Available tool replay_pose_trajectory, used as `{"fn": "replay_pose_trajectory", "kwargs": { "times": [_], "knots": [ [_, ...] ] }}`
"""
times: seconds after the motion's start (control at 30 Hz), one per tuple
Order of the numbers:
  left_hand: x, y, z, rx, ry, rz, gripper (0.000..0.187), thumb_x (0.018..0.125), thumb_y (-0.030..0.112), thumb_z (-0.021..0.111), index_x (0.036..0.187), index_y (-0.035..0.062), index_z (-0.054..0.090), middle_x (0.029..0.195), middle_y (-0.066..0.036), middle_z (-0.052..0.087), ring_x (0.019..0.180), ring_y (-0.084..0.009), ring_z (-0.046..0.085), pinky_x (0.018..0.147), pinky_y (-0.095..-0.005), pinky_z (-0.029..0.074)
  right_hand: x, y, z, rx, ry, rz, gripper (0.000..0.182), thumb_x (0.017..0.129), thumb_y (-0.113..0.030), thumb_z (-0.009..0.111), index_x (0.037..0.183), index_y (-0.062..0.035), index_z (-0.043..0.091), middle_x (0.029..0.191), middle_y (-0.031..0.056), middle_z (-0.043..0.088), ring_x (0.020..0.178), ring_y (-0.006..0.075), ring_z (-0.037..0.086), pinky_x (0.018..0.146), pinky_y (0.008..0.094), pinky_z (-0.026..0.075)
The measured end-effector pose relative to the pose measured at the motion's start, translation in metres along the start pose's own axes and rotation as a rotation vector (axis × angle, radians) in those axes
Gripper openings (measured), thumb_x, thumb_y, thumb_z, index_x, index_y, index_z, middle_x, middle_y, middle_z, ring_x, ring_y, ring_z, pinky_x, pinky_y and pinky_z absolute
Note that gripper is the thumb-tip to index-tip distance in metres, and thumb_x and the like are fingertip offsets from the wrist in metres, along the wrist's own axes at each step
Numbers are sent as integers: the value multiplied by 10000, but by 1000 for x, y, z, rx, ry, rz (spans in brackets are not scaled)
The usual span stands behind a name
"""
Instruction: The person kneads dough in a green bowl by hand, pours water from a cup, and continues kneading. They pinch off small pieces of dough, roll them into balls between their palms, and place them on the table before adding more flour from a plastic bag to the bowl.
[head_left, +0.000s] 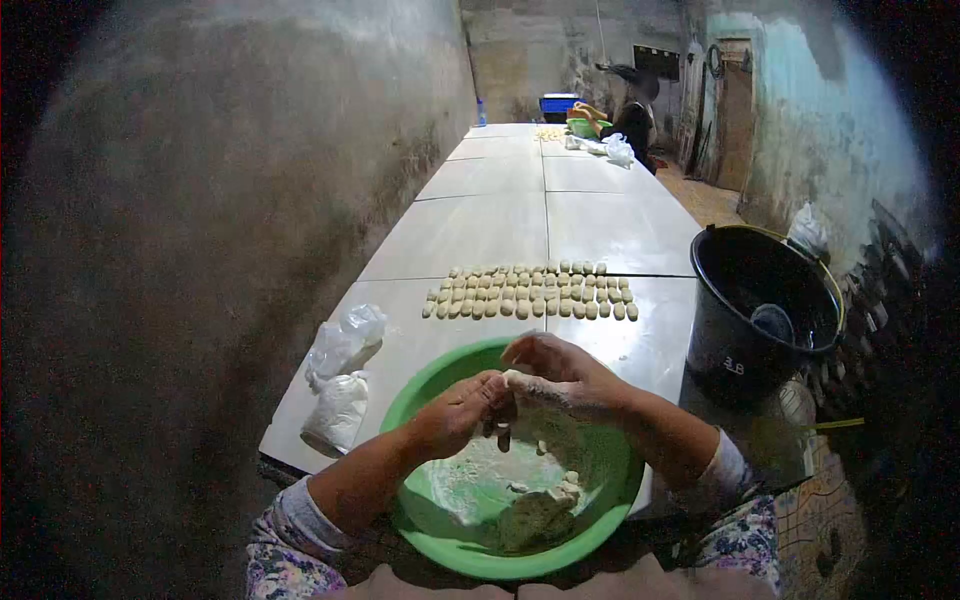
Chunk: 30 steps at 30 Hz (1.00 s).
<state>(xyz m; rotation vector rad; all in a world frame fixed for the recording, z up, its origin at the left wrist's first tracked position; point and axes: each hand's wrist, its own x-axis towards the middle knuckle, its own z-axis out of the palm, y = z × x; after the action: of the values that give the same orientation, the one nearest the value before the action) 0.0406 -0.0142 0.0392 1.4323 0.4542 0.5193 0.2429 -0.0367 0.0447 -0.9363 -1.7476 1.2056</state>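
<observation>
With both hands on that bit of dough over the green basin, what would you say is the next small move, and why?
Probably finish shaping the dough piece between the left hand and right hand, then set it beside the rows of pieces on the table. The piece sits pinched between the fingers above the basin, and the rows lie just beyond it.

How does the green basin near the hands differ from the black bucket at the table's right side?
The green basin is wide and shallow; the black bucket is tall and deep. The green basin holds dough and flour; the black bucket holds a small scoop-like object. Both hands, left hand and right hand, work over the basin, not the bucket. Both are round and open-topped.
</observation>
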Motion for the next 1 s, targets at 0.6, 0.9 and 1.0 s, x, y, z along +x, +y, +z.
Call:
{"fn": "replay_pose_trajectory", "kwargs": {
  "times": [0.6,0.9,1.0],
  "knots": [
    [5,-6,-5,457,39,85,434,1007,411,313,1089,25,494,828,-39,545,679,-121,532,630,-300,476,4,15,0,-294,76,-100,351,771,-27,723,1089,-3,576,948,120,646,870,153,623,794,300,497],
    [6,-14,-10,212,-49,66,519,964,531,318,983,41,488,747,-51,522,627,-136,533,575,-301,475,0,4,1,-201,-29,29,389,937,-418,508,997,-36,546,841,167,586,750,250,594,657,421,491],
    [6,-12,-4,395,8,122,557,957,550,301,1041,32,489,730,-50,512,607,-139,506,576,-289,451,0,2,4,-214,71,72,390,948,-414,479,963,-39,583,846,169,611,728,262,615,667,433,495]
  ]
}}
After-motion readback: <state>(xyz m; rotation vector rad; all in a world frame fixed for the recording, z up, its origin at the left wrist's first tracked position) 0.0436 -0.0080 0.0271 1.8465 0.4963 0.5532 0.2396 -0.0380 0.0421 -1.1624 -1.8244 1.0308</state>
